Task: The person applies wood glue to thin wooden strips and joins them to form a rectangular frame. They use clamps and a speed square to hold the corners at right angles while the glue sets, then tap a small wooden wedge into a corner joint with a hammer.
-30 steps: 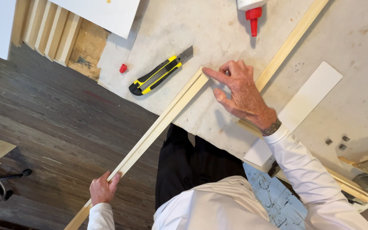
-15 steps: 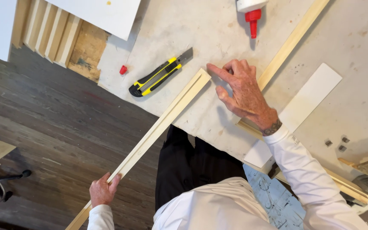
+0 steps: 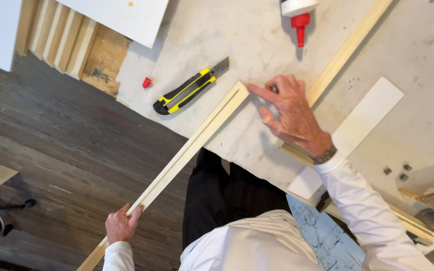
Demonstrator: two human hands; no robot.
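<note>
Left hand still grips the wooden strip; right hand, fingers spread, has slid off its end.

Woodworking workshop, scuffed workbench, utility knife, glue bottle, wood strips

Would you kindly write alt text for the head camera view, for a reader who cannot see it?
Seen from above, a person's left hand grips a long pale wooden strip, while the right hand rests its fingers at the strip's far end on a worn white table. A yellow and black utility knife lies beside the strip, and a red-tipped bottle stands further back.
</note>
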